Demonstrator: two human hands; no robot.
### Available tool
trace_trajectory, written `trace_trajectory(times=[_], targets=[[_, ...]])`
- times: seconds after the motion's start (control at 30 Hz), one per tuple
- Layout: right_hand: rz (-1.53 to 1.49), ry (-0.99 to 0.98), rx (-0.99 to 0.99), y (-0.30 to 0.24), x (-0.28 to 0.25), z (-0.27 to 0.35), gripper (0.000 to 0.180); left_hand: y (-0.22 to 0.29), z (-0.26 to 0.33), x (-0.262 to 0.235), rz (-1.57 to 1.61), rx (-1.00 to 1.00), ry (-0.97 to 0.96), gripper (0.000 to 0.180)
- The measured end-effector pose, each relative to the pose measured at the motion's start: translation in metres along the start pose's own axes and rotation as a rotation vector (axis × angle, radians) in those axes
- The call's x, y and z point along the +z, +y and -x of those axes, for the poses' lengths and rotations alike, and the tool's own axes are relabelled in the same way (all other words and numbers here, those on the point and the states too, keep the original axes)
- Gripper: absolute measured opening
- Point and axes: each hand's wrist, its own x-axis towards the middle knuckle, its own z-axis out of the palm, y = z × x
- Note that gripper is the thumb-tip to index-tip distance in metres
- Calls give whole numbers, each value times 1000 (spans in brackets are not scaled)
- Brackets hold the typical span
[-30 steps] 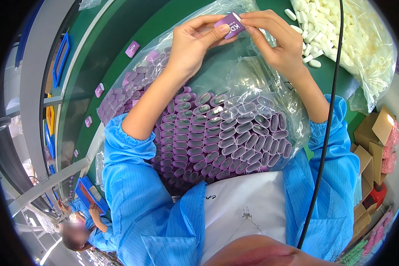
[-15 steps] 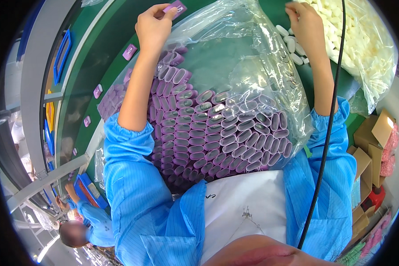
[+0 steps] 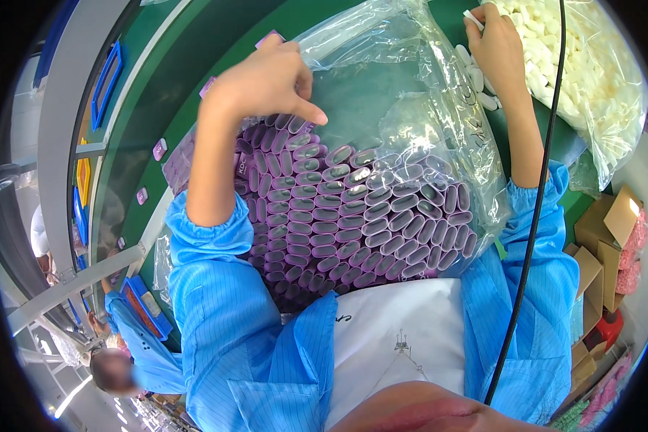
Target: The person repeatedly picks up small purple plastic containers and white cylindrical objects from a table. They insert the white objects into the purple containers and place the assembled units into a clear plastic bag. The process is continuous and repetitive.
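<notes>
My left hand (image 3: 266, 81) is open, thumb spread, above the far left edge of a packed mass of purple oval hollow cases (image 3: 317, 216). Their open ends face up. One purple case (image 3: 270, 36) shows just beyond its fingers; whether they touch it is hidden. At the far right, my right hand (image 3: 497, 50) pinches a small white oblong piece (image 3: 474, 19) between thumb and fingers. Several similar white pieces (image 3: 470, 68) lie below that hand, beside the clear plastic bag (image 3: 453, 108) around the purple cases.
A clear bag of cream-white pieces (image 3: 590, 79) lies at the far right. Single purple cases (image 3: 160, 150) sit on the green belt (image 3: 173, 79) at left. A black cable (image 3: 536, 209) hangs across the right. Cardboard boxes (image 3: 601, 230) stand at right; a co-worker (image 3: 140, 338) is at lower left.
My left hand has released the purple case and come nearer, over the packed cases, with the thumb spreading. My right hand has moved slightly up and now shows a white piece in its pinch.
</notes>
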Motion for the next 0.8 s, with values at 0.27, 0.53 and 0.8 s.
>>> trace_trajectory(times=[0.27,0.53,0.8], targets=[[-899,-187,346,-37,-14,3,15,3,-8,-3,110,106,45,33],[-722,-298,213,-59,-25,4,14,21,-6,11,4,158,-62,46],[-670,-339,178,-53,-19,11,15,40,-17,3,-66,113,-435,45]])
